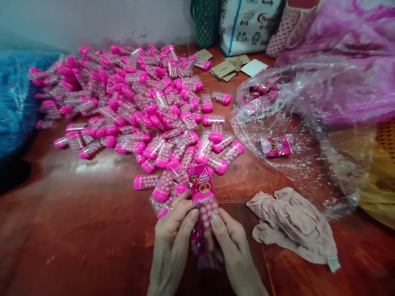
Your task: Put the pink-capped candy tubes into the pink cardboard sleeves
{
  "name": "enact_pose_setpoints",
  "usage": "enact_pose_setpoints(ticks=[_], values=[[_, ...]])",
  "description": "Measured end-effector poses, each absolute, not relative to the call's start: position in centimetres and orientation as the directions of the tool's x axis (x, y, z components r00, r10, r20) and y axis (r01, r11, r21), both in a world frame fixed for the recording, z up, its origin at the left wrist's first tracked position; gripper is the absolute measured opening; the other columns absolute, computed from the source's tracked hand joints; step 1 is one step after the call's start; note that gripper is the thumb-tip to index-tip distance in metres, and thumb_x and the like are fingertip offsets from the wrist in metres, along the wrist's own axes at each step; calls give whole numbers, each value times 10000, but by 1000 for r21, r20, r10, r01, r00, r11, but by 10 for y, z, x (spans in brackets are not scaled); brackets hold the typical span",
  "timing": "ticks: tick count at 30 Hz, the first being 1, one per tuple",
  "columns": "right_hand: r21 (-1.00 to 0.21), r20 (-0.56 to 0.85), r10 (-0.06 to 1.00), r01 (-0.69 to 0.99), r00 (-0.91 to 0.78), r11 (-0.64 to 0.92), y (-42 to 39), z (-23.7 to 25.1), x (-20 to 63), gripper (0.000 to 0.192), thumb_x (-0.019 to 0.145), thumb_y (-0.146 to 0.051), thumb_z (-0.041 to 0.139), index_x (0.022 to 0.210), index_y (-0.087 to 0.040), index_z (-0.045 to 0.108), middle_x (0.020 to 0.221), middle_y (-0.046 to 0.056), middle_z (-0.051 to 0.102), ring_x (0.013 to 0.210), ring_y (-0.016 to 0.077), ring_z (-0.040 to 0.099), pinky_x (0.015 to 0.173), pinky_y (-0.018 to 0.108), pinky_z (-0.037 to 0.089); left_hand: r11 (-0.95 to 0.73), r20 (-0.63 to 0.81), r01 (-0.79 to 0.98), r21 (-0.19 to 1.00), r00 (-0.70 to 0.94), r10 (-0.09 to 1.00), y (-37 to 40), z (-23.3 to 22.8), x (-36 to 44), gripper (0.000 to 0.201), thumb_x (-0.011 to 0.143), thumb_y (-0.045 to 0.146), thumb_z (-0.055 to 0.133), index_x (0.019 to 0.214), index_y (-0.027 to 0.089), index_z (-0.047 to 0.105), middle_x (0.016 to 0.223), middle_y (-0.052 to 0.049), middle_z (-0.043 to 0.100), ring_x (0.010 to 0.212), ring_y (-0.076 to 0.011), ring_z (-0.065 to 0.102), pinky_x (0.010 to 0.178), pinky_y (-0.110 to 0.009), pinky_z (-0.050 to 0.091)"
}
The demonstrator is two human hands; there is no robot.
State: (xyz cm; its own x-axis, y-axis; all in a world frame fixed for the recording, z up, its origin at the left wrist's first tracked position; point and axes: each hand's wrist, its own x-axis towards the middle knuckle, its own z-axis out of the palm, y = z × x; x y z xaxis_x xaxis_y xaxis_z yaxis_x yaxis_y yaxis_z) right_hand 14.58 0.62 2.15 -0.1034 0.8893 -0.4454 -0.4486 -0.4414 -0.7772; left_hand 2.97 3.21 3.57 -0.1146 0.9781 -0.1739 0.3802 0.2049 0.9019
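Between my two hands is a small transparent candy box (209, 212) full of round pink candies. A printed pink sleeve (200, 183) with a strawberry picture covers its upper part. My left hand (176, 223) is closed, thumb and fingers pinching the left side near the sleeve's lower edge. My right hand (231, 236) is closed on the box's lower right side, its thumb lying over the candies. More printed sleeves (198, 237) show below the box, between the hands; which hand holds them, I cannot tell. Just beyond lies a large heap of pink-capped candy boxes (147, 106).
A crumpled beige cloth (294, 224) lies to the right. Behind it a transparent plastic bag (302, 157) holds a loose printed sleeve (276, 146). Cardboard pieces (225, 68) and a white patterned bag (248, 23) are at the back. A blue bag (11, 105) stands left.
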Motion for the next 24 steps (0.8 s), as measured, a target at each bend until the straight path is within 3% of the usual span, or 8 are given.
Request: enact_pose_setpoints(ticks=[4,10,24], values=[[-746,-454,883,-489,-122,-452,5,20,146,316,943,-382,424,703,-178,449,551,-70,410,423,50,358,389,158,314,74,-57,497,865,-50,997,39,36,26,206,796,194,599,940,248,735,1042,-37,721,1075,-227,608,984,-351,424],[-723,-480,868,-504,-126,-473,8,22,147,335,927,-418,435,694,-178,444,526,-77,411,381,43,353,358,150,306,-197,205,536,821,45,978,53,34,27,214,754,106,617,861,242,743,882,-24,752,853,-219,691,814,-337,534],[-740,-447,881,-490,-154,-461,9,21,149,333,935,-418,424,709,-176,459,527,-76,406,381,42,357,358,145,314,-379,326,632,676,205,923,58,38,27,139,755,59,600,835,156,659,764,-46,701,718,-168,660,709,-270,507]])
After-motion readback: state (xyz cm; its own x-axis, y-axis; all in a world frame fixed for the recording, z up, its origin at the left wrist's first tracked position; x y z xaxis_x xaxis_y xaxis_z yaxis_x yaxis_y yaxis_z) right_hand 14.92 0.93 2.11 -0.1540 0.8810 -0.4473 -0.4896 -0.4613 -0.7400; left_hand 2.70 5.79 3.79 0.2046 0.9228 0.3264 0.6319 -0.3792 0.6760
